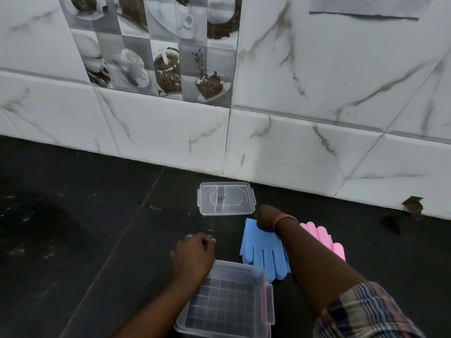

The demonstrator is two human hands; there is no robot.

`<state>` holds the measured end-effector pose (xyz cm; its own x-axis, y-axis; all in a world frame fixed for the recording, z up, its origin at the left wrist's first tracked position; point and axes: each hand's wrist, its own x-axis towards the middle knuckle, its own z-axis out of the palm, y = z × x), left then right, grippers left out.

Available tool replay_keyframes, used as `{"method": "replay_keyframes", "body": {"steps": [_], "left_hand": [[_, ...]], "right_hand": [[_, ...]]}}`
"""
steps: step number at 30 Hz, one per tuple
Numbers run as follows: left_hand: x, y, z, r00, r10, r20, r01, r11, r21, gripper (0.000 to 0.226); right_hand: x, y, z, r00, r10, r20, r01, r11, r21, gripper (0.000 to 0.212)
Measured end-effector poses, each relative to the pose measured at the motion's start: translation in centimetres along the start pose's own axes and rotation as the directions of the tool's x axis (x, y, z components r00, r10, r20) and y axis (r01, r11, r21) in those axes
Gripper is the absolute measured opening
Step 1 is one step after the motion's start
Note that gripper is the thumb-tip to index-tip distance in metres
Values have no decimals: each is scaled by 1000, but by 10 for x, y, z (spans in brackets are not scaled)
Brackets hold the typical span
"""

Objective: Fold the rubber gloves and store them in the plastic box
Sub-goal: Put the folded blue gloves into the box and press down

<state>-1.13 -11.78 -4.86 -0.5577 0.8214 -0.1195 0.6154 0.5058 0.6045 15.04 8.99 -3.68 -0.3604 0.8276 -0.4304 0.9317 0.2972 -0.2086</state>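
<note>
Sitting open nearest, clear box point(225, 303), left hand point(192, 257) curling loosely beside it, gripping nothing. Right hand point(267, 219) pinching blue glove point(264, 252), forearm covering pink glove point(322, 237). Lying beyond, lid point(226, 198).

The box point(227, 303) sits nearest on the counter point(73, 240); its lid point(225, 198) lies farther back, near the wall point(292, 142); between them and to the right lies one glove point(262, 254), fingers pointing toward the box; a second glove point(324, 237) lies just right of the first, behind the right forearm point(314, 269).
</note>
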Motion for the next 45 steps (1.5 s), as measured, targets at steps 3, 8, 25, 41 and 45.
{"method": "replay_keyframes", "body": {"steps": [3,8,25,41,45], "left_hand": [[-2,2,-4,1000,-7,-15,7,1000,-3,25],[-6,4,-11,999,-22,-31,22,1000,-13,24],[-22,29,-36,997,-39,-72,-35,588,-808,20],[-64,-3,-49,792,95,603,581,188,-792,32],[-67,-2,-44,826,32,563,532,286,-797,18]], "right_hand": [[-3,13,6,991,-94,99,101,993,-66,45],[-3,11,-5,969,-96,228,119,989,-92,36],[-102,-52,-84,865,-317,-390,412,892,187,22],[-202,-43,74,953,287,94,-117,66,991,32],[-208,-46,77,944,327,38,-115,218,969,36]]}}
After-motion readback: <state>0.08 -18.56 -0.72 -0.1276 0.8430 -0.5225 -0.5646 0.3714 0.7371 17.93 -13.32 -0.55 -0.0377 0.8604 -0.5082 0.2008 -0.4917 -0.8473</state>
